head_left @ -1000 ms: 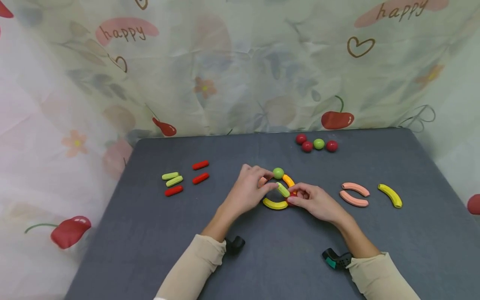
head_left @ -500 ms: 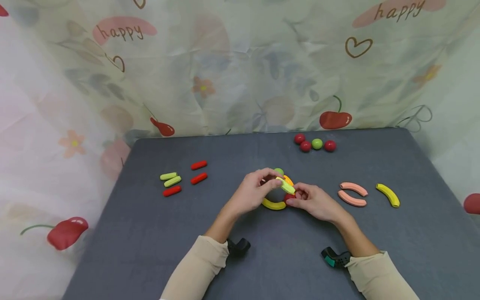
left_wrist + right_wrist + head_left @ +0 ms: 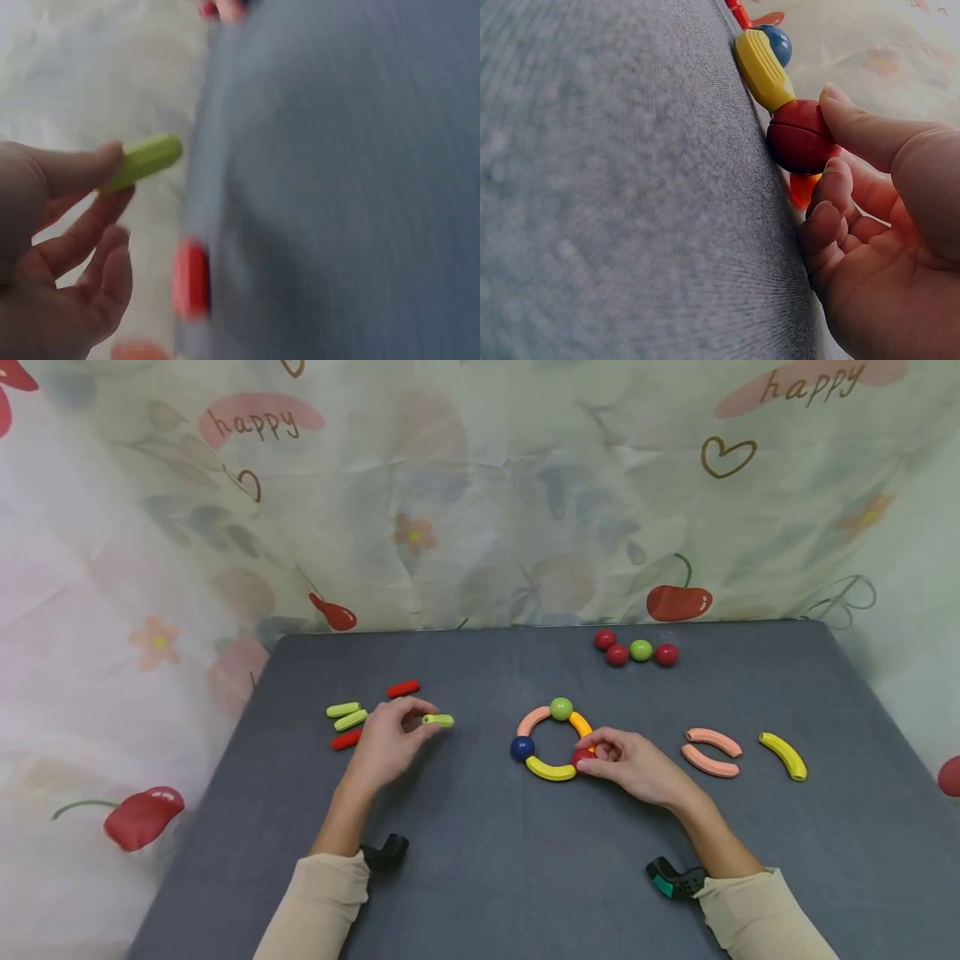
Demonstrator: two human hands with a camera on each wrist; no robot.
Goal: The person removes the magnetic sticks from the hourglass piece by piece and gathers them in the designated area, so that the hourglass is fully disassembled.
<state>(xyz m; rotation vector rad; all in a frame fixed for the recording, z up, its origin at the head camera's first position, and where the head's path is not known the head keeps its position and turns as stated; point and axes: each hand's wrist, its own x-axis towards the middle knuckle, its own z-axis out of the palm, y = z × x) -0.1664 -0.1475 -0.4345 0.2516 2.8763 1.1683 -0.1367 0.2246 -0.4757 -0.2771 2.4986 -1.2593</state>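
Note:
My left hand (image 3: pixel 390 735) pinches a short light-green rod (image 3: pixel 438 721) between thumb and fingertips, above the table left of centre. In the left wrist view the same rod (image 3: pixel 146 161) sticks out past the thumb. At the table's middle lies a ring of balls and curved rods: a green ball (image 3: pixel 561 708), a pink rod (image 3: pixel 533 720), a blue ball (image 3: pixel 522 748), a yellow rod (image 3: pixel 551 769) and an orange rod (image 3: pixel 581 724). My right hand (image 3: pixel 637 766) pinches the ring's red ball (image 3: pixel 804 137), which touches the yellow rod.
Left on the dark table (image 3: pixel 480 877) are light-green rods (image 3: pixel 343 710) and red rods (image 3: pixel 403 688), partly hidden by my left hand. Loose balls (image 3: pixel 617 655) lie at the back. Pink curved rods (image 3: pixel 712 741) and a yellow curved rod (image 3: pixel 783 756) lie right.
My left hand has moved left, away from the ring, carrying the light-green rod. The ring's left side, with the blue ball, is now uncovered. My right hand stays at the red ball.

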